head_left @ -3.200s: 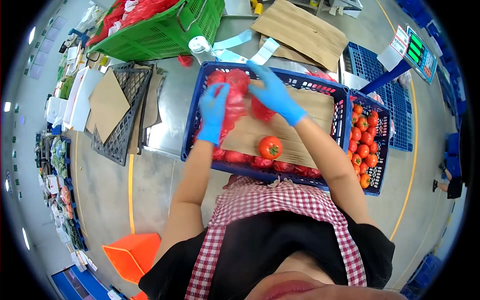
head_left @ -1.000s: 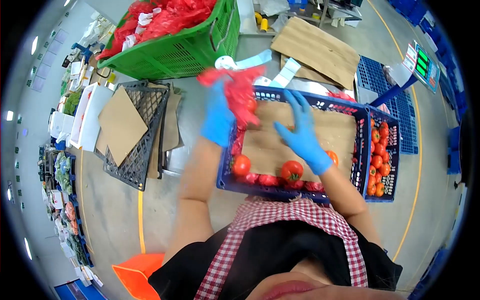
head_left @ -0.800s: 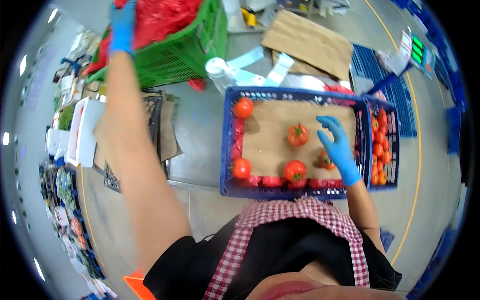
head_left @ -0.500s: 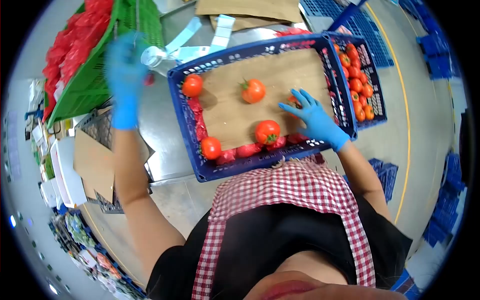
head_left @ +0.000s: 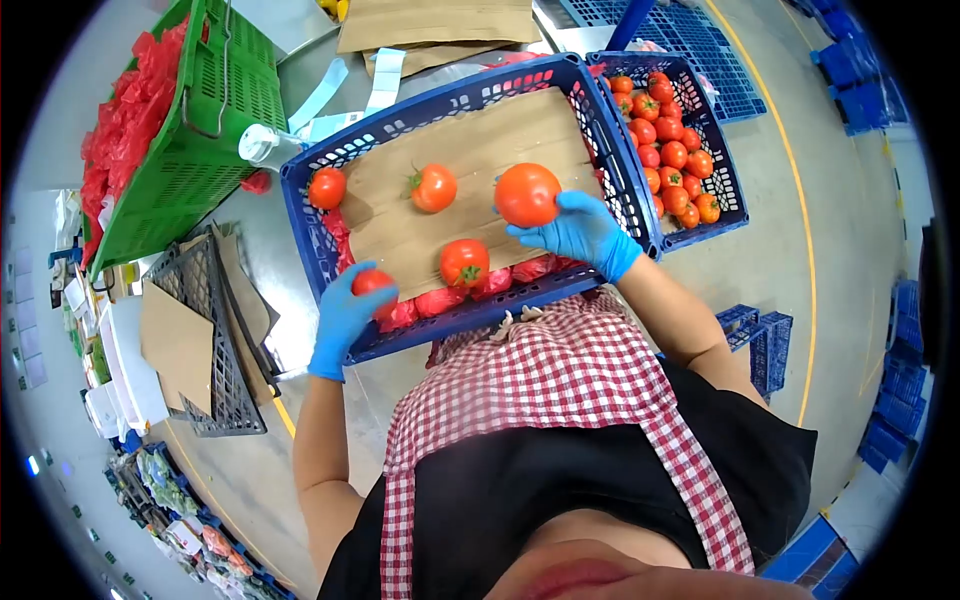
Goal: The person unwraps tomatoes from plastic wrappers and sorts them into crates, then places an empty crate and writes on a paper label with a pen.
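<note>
I've got a big round red tomato (head_left: 528, 195) in my right hand (head_left: 588, 237), thumb and fingers curled round its side, above a sheet of brown cardboard (head_left: 535, 125) in the large blue plastic crate with slotted walls (head_left: 455, 330). My left hand (head_left: 350, 315) has thumb and fingers closed around a smaller red tomato (head_left: 374, 287) at the crate's near left corner; can't tell if it's off the bottom. I'd guess these are moderately heavy for their size, firm but easy to bruise, with slick skin, worse in thin blue gloves. Best hold imo is wide and low round the fattest part, pads rather than fingertips, and keep off the green stem end, which could snap or poke a neighbour. Three more tomatoes sit loose on or beside the cardboard, with red plastic wrap (head_left: 438, 301) showing along the near edge. The crate's on a shiny metal table (head_left: 255, 235), and a smaller blue crate (head_left: 737, 190) full of tomatoes is right beside it. Over to my left there's a green plastic basket (head_left: 180, 150) heaped with crumpled red film (head_left: 140, 115). Room looks like a bright packing hall, grey floor (head_left: 760, 270) with yellow lines, more blue crates by the far side.
</note>
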Tool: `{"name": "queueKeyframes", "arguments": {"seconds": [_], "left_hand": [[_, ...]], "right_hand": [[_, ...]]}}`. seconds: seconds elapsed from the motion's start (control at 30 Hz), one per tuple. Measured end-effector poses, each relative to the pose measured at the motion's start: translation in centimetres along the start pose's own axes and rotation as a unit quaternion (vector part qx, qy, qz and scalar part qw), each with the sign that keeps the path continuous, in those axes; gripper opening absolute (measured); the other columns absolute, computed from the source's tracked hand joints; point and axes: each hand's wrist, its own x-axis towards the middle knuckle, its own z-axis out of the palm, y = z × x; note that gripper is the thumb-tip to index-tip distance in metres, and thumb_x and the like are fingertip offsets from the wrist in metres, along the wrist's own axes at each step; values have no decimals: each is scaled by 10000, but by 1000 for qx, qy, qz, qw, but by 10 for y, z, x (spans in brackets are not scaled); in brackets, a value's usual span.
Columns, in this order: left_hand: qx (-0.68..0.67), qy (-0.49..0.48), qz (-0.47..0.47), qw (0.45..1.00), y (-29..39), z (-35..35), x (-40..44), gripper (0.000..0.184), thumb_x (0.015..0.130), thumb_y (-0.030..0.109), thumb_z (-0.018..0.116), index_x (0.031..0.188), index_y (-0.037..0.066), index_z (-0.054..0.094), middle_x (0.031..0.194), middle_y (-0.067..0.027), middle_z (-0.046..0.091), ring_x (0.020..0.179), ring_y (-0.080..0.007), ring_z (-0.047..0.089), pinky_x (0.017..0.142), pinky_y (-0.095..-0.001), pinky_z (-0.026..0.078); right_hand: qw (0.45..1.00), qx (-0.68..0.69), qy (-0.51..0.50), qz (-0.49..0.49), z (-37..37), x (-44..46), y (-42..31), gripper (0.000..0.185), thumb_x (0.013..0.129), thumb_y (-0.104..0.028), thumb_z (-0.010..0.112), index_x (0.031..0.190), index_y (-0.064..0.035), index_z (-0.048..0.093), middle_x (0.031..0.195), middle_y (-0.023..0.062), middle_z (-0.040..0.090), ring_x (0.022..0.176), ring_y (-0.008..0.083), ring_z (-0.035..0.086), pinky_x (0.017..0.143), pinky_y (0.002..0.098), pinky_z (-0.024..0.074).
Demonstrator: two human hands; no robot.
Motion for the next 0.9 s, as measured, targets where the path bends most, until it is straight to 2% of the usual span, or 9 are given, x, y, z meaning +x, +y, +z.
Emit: {"name": "queueKeyframes", "arguments": {"seconds": [0.07, 0.1, 0.2, 0.3, 0.43, 0.53, 0.67, 0.8, 0.9], "left_hand": [[-393, -23, -110, 913, 42, 4, 4, 565, 835, 400, 607, 1237, 15, 509, 1109, -154, 616, 1009, -297, 607, 853, -401, 496], [-472, -108, -93, 870, 66, 3, 3, 601, 898, 500, 471, 1231, 1, 503, 1128, -147, 597, 1002, -295, 607, 845, -410, 498], [-538, -90, -16, 838, 116, 35, 6, 605, 908, 518, 440, 1243, 18, 499, 1187, -159, 565, 977, -294, 613, 835, -384, 501], [-484, -101, 69, 866, 145, 64, 17, 533, 931, 437, 452, 1260, 19, 491, 1242, -155, 534, 1008, -272, 601, 847, -368, 495], [-262, -119, 72, 955, 167, 82, 31, 407, 945, 281, 499, 1275, 42, 502, 1254, -111, 521, 1086, -185, 541, 873, -332, 466], [-52, 104, 184, 976, 146, 81, 51, 398, 918, 209, 548, 1272, 35, 496, 1249, -112, 521, 1122, -195, 517, 951, -310, 406], [172, 127, 116, 970, 67, 79, 62, 822, 781, 257, 706, 1422, 28, 244, 1412, -220, 328, 1291, -343, 359, 1055, -418, 297], [133, 177, 106, 969, 32, 108, 66, 1084, 695, 284, 775, 1462, 21, 56, 1474, -237, 196, 1357, -351, 237, 1101, -421, 216], [83, 236, 129, 960, 35, 110, 81, 1077, 687, 259, 780, 1462, 29, 67, 1492, -219, 161, 1371, -352, 203, 1095, -443, 224]], "right_hand": [[1000, -9, -30, -2, 0, -7, 0, 740, 805, -333, 657, 1391, -63, 296, 1370, 242, 378, 1198, 445, 439, 1005, 551, 381], [998, 39, -40, -6, 12, -7, 5, 758, 801, -378, 649, 1394, -65, 295, 1378, 245, 366, 1221, 443, 411, 1019, 568, 348], [984, 156, -85, -14, 46, -8, 15, 828, 782, -515, 613, 1403, -72, 292, 1404, 249, 323, 1280, 435, 332, 1054, 615, 255], [979, 178, -91, -26, 60, -15, 8, 942, 743, -707, 505, 1416, -87, 282, 1454, 213, 253, 1319, 418, 272, 1069, 638, 182], [959, 239, -105, -110, 54, -30, -15, 912, 759, -725, 435, 1403, -92, 314, 1443, 165, 313, 1336, 376, 275, 1075, 621, 167], [954, 222, -35, -200, 31, -51, -39, 872, 772, -697, 442, 1395, -99, 329, 1412, 168, 365, 1328, 356, 305, 1080, 608, 172], [937, 132, -32, -323, -17, -101, -80, 802, 783, -619, 491, 1380, -103, 349, 1403, 153, 388, 1304, 329, 355, 1080, 583, 209], [900, -30, 223, -374, -133, -149, -112, 770, 780, -596, 540, 1363, -118, 382, 1367, 107, 428, 1247, 276, 427, 1051, 529, 301], [885, -70, 375, -267, -208, -171, -109, 720, 780, -508, 610, 1365, -149, 390, 1382, 77, 418, 1254, 247, 419, 1030, 486, 338]]}}
